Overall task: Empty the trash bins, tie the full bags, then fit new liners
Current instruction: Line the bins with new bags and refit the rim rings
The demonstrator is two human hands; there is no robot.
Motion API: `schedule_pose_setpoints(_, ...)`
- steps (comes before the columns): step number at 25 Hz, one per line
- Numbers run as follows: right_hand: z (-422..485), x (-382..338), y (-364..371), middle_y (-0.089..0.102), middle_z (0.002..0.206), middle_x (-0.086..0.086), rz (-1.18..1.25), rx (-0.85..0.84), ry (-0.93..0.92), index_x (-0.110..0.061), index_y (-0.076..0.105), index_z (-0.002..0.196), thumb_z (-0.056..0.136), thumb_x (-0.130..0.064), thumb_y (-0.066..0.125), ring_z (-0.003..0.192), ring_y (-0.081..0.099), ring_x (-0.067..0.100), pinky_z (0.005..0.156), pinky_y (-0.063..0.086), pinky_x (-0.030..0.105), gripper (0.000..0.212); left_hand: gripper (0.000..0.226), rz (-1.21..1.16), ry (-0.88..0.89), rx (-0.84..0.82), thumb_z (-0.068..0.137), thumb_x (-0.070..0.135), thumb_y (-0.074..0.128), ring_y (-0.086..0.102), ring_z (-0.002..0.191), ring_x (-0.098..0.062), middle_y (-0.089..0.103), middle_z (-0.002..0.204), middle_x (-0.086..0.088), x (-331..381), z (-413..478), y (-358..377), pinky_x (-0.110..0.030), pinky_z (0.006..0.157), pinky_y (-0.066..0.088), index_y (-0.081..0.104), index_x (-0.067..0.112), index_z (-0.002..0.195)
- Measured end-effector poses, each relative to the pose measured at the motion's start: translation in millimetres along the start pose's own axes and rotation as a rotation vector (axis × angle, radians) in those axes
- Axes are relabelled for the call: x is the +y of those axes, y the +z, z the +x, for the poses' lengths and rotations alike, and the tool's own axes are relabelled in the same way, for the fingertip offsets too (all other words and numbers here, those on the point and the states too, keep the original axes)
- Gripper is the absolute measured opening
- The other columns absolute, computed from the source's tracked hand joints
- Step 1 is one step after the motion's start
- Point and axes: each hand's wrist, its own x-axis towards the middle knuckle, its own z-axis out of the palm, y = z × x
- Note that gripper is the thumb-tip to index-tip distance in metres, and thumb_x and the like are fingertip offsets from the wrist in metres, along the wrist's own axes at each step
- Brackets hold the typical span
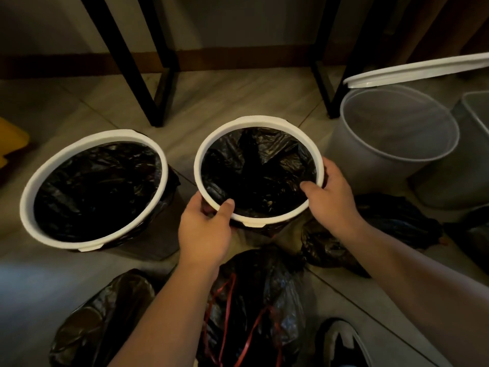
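**Black liner [254, 176] under the ring: seating not yet sure**

The liner hangs crumpled inside the middle bin [287, 128], which stands on the tiled floor [238, 102], and its edge is folded out under the white ring [258, 121]. Our left hand [205, 231] grips the ring's near edge, thumb on top. Our right hand [333, 197] clasps the right side, thumb inside the rim.

We judge the ring is being pressed home. If we push harder on one side, it could tilt and pull the liner's edge into the bin. A hard shove might tear the thin film.

Just to the left stands a lined bin [29, 197]. On the right are a bare grey bin [352, 154] and a loose white lid [423, 70]. A full bag with red ties [254, 300] crowds our wrists, so the bin could be nudged.
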Motion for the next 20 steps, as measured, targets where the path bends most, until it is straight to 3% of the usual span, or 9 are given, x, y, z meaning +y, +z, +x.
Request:
schedule_pose_setpoints(4,1.1,-10.2,3.8,0.067,0.106,-0.020,-0.028,0.026,0.049,-0.044,0.055,0.136,0.087,-0.027,0.075,0.096,0.065,0.002,0.077,0.050,0.025,0.055,0.013,0.067,-0.012,-0.042,0.096,0.029,0.077,0.078,0.088,-0.019,0.078,0.094,0.003,3.4,0.3,-5.8,-0.052,0.081,0.066,0.075,0.036,0.108)
schedule_pose_setpoints(8,7.7,-23.8,1.9,0.074,0.098,-0.012,0.055,0.054,0.088,-0.043,0.065,0.109,0.093,-0.032,0.071,0.091,0.071,0.007,0.074,0.053,0.028,0.020,0.030,0.141,0.075,-0.028,0.094,0.037,0.079,0.076,0.093,-0.015,0.078,0.095,0.012,4.4,6.7,-10.7,-0.049,0.084,0.065,0.069,0.037,0.123)
schedule_pose_setpoints(11,7.8,-18.8,-0.2,0.074,0.091,-0.025,0.068,0.040,0.064,-0.048,0.066,0.097,0.096,-0.029,0.067,0.085,0.071,-0.003,0.072,0.051,0.027,0.019,0.030,0.211,0.138,0.029,0.089,0.048,0.077,0.075,0.092,-0.012,0.076,0.094,0.017,0.0,13.1,-12.1,-0.050,0.085,0.064,0.067,0.047,0.117)
schedule_pose_setpoints(16,-4.4,-1.5,0.0,0.076,0.102,-0.021,0.082,0.043,-0.012,-0.042,0.068,0.123,0.097,-0.040,0.070,0.094,0.072,0.000,0.089,0.060,0.036,0.025,0.048,0.234,0.113,0.069,0.087,0.053,0.077,0.074,0.103,-0.019,0.077,0.106,0.010,-2.8,10.1,-11.0,-0.052,0.091,0.062,0.064,0.041,0.132)
schedule_pose_setpoints(20,-4.6,-4.3,-2.0,0.078,0.102,-0.016,0.088,-0.002,0.004,-0.042,0.068,0.123,0.088,-0.057,0.069,0.097,0.073,0.005,0.095,0.061,0.047,0.038,0.058,0.168,0.033,0.091,0.075,0.059,0.078,0.076,0.103,-0.023,0.079,0.103,0.008,-2.1,12.7,-9.2,-0.054,0.093,0.061,0.064,0.040,0.128)
